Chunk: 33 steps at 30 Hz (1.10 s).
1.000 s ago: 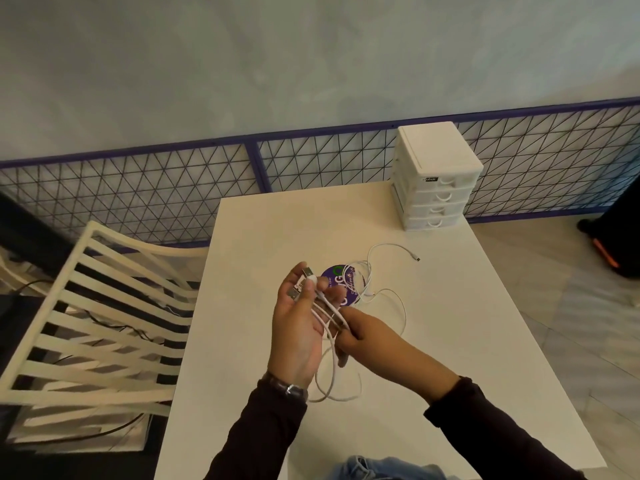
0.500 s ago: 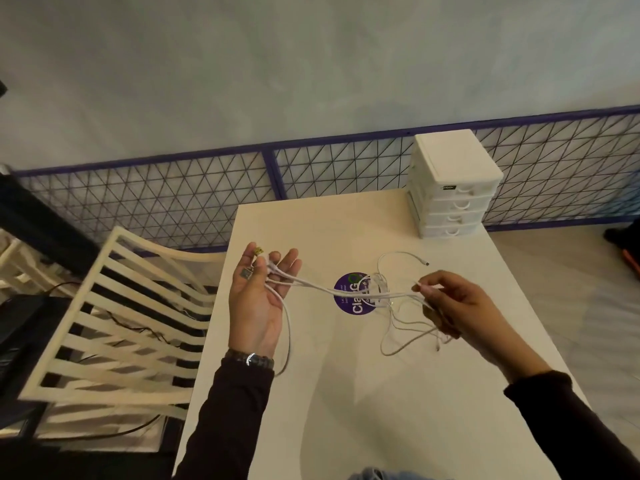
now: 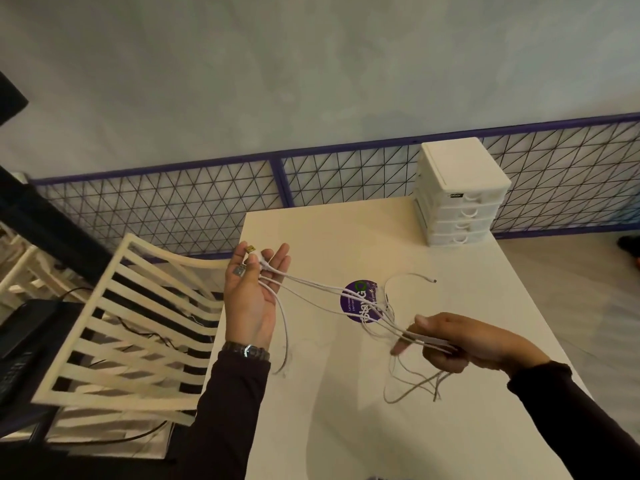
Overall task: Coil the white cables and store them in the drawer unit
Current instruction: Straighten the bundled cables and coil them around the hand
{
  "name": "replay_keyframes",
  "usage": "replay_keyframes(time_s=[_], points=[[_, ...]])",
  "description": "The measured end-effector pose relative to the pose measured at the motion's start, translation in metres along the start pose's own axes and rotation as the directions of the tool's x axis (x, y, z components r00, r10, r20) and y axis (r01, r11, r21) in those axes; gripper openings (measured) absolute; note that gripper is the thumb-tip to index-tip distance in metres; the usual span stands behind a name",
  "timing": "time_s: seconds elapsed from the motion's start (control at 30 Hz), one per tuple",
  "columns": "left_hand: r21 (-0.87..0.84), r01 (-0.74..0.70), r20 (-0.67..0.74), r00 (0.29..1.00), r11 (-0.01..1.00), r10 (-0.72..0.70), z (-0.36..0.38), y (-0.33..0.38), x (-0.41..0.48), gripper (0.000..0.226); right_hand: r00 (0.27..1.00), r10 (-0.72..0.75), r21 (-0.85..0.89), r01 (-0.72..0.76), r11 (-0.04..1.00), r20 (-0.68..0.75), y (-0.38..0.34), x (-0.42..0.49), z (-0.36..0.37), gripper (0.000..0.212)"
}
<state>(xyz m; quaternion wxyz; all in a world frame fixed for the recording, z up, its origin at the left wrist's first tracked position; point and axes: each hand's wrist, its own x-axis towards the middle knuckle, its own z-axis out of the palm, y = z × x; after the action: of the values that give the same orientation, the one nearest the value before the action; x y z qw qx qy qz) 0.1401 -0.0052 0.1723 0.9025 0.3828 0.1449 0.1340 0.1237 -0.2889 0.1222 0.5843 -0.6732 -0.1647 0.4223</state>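
White cables stretched between my two hands above the table.

My left hand pins the plug ends with its thumb, fingers spread; my right hand pinches the thin strands, loose tails dangling. The white drawer unit stands shut at the far corner, beside a purple mesh fence; a slatted chair sits left.

1. We've got the drawer unit at the table's far right corner, fence behind it.
2. Sticker sits mid-table, under the cables strung between our left hand and right hand.
3. Chair stands left of the table.
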Motion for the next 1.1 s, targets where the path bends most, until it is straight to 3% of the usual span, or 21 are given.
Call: replay_keyframes(time_s=[0.1, 0.17, 0.37, 0.57, 0.63, 0.7, 0.77, 0.83, 0.93, 1.1], points=[[0.003, 0.011, -0.005, 1.0, 1.0, -0.011, -0.004, -0.003, 0.001, 0.023, 0.985, -0.028, -0.048, 0.02, 0.999, -0.173, 0.007, 0.006, 0.002, 0.018], [0.004, 0.029, -0.015, 0.999, 1.0, -0.029, -0.004, -0.007, 0.002, 0.023, 0.977, -0.061, -0.08, 0.046, 0.996, -0.204, 0.01, 0.012, 0.002, 0.011], [0.01, 0.061, -0.011, 0.998, 0.998, -0.061, -0.004, -0.014, 0.007, 0.018, 0.977, -0.177, 0.007, 0.179, 0.984, -0.122, 0.005, 0.021, 0.01, 0.014], [-0.029, 0.054, -0.066, 0.996, 0.998, -0.056, -0.009, -0.002, 0.022, 0.019, 0.993, -0.09, 0.178, 0.076, 0.981, 0.073, 0.006, 0.021, 0.005, 0.029], [-0.054, 0.038, -0.107, 0.993, 0.998, -0.043, -0.014, 0.009, 0.031, 0.017, 0.999, 0.01, -0.083, -0.006, 0.997, 0.05, 0.008, 0.018, -0.004, 0.024], [-0.061, -0.006, -0.149, 0.989, 0.998, -0.003, -0.023, 0.022, 0.04, 0.016, 0.987, 0.091, -0.417, -0.139, 0.898, -0.132, 0.014, 0.015, -0.018, 0.024], [-0.058, -0.042, -0.172, 0.985, 0.997, 0.031, -0.029, 0.032, 0.044, 0.014, 0.944, 0.066, -0.57, -0.25, 0.783, -0.323, 0.018, 0.013, -0.032, 0.035], [-0.073, -0.052, -0.182, 0.983, 0.996, 0.038, -0.031, 0.037, 0.044, 0.013, 0.883, -0.048, -0.737, -0.358, 0.573, -0.467, 0.013, 0.016, -0.039, 0.038], [-0.16, -0.047, -0.18, 0.984, 0.986, 0.017, -0.025, 0.039, 0.041, 0.011, 0.728, -0.27, -0.769, -0.535, 0.351, -0.63, 0.011, 0.028, -0.057, 0.036], [-0.149, -0.017, -0.133, 0.991, 0.989, -0.003, -0.001, 0.034, 0.035, 0.015, 0.534, -0.086, -0.522, -0.761, 0.385, -0.841, 0.018, 0.041, -0.087, 0.051]])
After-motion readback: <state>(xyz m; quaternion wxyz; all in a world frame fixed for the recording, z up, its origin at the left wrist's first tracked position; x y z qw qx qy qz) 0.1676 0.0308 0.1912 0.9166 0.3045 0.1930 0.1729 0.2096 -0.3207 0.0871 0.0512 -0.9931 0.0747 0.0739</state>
